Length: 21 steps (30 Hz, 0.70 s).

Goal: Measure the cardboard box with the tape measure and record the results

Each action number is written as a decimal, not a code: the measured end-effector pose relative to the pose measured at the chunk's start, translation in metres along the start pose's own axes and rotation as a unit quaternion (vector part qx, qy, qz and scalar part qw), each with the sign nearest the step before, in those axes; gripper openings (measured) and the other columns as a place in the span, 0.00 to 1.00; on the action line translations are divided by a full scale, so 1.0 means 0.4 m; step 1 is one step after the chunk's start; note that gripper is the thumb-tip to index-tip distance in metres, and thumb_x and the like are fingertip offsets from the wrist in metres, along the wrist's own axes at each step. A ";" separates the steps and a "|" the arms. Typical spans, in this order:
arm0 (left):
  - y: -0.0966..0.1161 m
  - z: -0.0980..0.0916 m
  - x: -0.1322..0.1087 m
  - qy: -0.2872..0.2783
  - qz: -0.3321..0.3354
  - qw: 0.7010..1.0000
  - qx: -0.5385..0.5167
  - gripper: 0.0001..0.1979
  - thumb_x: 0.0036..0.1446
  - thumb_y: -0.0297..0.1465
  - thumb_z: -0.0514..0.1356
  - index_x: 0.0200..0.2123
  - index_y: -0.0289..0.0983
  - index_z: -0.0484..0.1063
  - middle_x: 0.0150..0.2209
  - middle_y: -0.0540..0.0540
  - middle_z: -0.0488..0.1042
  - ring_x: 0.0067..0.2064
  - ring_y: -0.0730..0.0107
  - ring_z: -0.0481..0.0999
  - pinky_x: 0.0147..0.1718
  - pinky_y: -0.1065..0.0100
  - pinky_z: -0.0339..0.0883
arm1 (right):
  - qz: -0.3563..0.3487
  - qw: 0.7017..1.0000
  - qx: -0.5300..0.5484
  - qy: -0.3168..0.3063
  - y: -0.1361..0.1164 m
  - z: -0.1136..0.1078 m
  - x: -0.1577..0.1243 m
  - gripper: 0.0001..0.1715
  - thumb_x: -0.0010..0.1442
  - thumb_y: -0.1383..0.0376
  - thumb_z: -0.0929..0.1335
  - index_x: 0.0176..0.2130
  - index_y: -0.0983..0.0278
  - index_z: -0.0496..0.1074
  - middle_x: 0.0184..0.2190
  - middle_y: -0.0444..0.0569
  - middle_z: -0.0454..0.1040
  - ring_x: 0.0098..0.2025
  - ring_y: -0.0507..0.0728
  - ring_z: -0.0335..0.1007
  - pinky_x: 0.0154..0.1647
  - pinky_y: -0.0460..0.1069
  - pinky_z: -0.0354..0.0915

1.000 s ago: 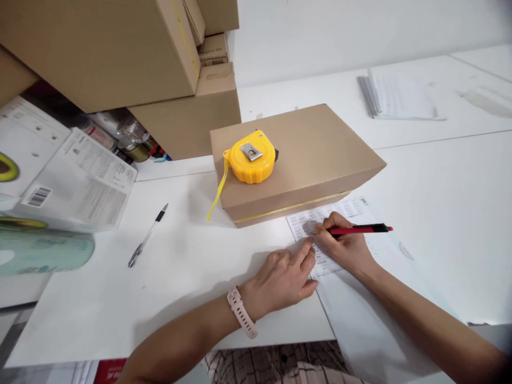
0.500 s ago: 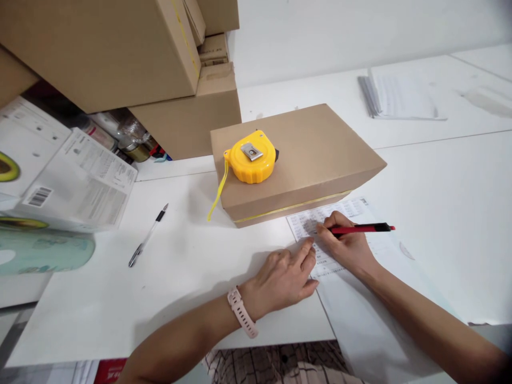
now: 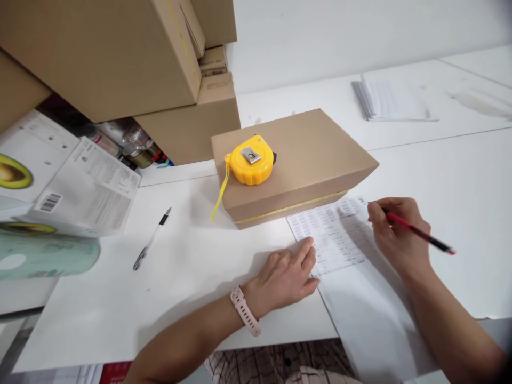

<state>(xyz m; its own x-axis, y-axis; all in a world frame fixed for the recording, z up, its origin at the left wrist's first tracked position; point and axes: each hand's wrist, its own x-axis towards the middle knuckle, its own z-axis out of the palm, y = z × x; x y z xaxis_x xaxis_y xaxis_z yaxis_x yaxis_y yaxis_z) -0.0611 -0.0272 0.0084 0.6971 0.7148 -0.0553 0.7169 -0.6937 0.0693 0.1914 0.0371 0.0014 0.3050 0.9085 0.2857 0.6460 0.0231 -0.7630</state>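
Note:
My right hand (image 3: 396,234) is closed on a red pen (image 3: 420,232), held over the right side of a printed sheet (image 3: 334,240) lying on the white table (image 3: 180,277). My left hand (image 3: 286,277), with a pink watch strap on the wrist, rests flat with fingers spread on the sheet's left edge. Just behind the sheet sits a brown cardboard box (image 3: 316,154), its front edge over the top of the paper. A yellow tape measure (image 3: 251,159) lies on the box's left part, its yellow strap hanging down the front.
A black-and-silver pen (image 3: 152,239) lies on the table to the left. Larger cardboard boxes (image 3: 120,53) are stacked at the back left above white printed cartons (image 3: 80,186). A pile of papers (image 3: 396,98) lies at the far right back.
My right hand has moved to the right across the sheet with the red pen, uncovering the printed lines. The view has shifted slightly. My left hand stays put.

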 end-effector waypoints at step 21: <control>-0.098 -0.161 0.010 0.592 -0.124 0.793 0.079 0.21 0.57 0.29 0.66 0.54 0.39 0.68 0.54 0.35 0.74 0.56 0.51 0.72 0.54 0.51 0.64 | -0.155 0.959 -0.232 -0.056 0.132 -0.049 -0.001 0.20 0.65 0.69 0.59 0.49 0.61 0.74 0.43 0.60 0.77 0.45 0.68 0.68 0.38 0.58 0.65</control>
<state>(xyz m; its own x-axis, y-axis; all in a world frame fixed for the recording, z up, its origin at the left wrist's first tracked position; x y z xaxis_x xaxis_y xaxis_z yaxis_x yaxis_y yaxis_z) -0.0870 0.0085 0.0695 0.1033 0.3479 0.9318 0.8875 -0.4553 0.0716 0.2391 0.0299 -0.0274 -0.0112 0.9277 0.3733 0.9434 0.1335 -0.3036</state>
